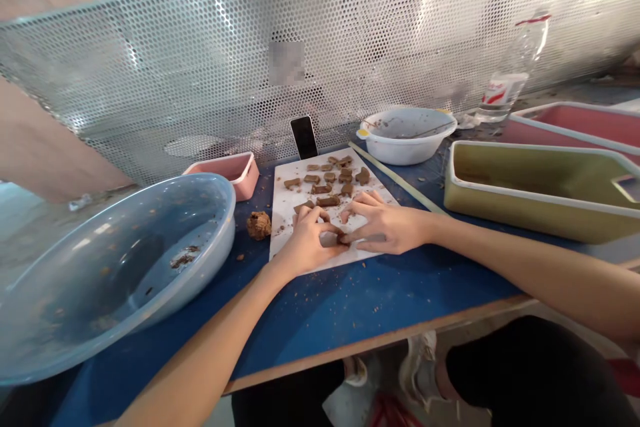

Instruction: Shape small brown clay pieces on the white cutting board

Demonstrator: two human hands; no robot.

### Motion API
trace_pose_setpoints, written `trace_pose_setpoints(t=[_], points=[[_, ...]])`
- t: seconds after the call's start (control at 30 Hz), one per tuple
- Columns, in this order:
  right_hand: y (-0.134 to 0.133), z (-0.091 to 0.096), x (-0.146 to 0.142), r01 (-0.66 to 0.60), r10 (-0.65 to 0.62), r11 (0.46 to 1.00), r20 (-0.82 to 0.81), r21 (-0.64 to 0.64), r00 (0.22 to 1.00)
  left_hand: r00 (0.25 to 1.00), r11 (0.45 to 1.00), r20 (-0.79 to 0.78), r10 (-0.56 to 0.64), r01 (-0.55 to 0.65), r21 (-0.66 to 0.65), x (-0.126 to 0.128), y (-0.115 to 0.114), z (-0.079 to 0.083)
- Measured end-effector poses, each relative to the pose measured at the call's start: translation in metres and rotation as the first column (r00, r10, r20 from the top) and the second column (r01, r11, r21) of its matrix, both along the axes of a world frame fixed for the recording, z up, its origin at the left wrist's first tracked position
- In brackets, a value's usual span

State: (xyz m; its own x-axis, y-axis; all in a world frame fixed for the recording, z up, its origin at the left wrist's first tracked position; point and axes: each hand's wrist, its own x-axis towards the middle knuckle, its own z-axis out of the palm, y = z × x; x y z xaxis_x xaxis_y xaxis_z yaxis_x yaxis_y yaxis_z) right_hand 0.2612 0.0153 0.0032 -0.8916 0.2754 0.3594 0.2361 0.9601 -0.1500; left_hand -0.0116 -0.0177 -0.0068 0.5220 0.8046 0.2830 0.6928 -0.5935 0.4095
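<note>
The left hand curls thumb and forefinger nearly together, with a small brown piece pinched between their tips. The right hand has its fingers loosely spread, one fingertip against that same piece; whether it grips, I cannot tell. Fingertips cover most of the piece, so its shape is hard to make out.

Under the fingers lies a flat white board, speckled with crumbs, its middle hidden by the hands. Just beyond the fingertips sit matt brown pieces, stubby and blocky, some with flared ends; the farthest run together.

Left of the fingers, beside the board, is a rough, rounded brown lump; farther left, a glossy blue basin, cut off by the picture's edge. To their right lie a thin, pale stick and a deep olive bin, also cut off. Well beyond the fingers, a phone leans before perforated metal mesh, which blurs whatever is behind.
</note>
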Motion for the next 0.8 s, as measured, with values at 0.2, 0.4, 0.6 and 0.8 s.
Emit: trace_pose_setpoints(t=[0.2, 0.4, 0.6, 0.8], points=[[0.0021, -0.006, -0.0013, 0.035, -0.034, 0.99, -0.004, 0.137, 0.999, 1.0, 1.0, -0.008, 0.018, -0.018, -0.003, 0.0, -0.0008, 0.0026], [0.0034, -0.0054, 0.0013, 0.002, 0.0, 0.988, -0.013, 0.153, 1.0, 1.0, 1.0, -0.012, 0.011, -0.011, -0.018, -0.0031, 0.0003, 0.0025], [0.0029, -0.0058, 0.0014, -0.043, 0.042, 0.99, 0.007, 0.138, 0.999, 1.0, 0.999, -0.017, 0.004, -0.004, -0.045, -0.004, 0.0012, 0.0037], [0.0032, -0.0076, -0.0013, -0.029, 0.027, 0.988, 0.013, 0.149, 1.0, 1.0, 0.999, -0.014, 0.014, -0.014, -0.04, -0.0035, 0.0006, 0.0042]])
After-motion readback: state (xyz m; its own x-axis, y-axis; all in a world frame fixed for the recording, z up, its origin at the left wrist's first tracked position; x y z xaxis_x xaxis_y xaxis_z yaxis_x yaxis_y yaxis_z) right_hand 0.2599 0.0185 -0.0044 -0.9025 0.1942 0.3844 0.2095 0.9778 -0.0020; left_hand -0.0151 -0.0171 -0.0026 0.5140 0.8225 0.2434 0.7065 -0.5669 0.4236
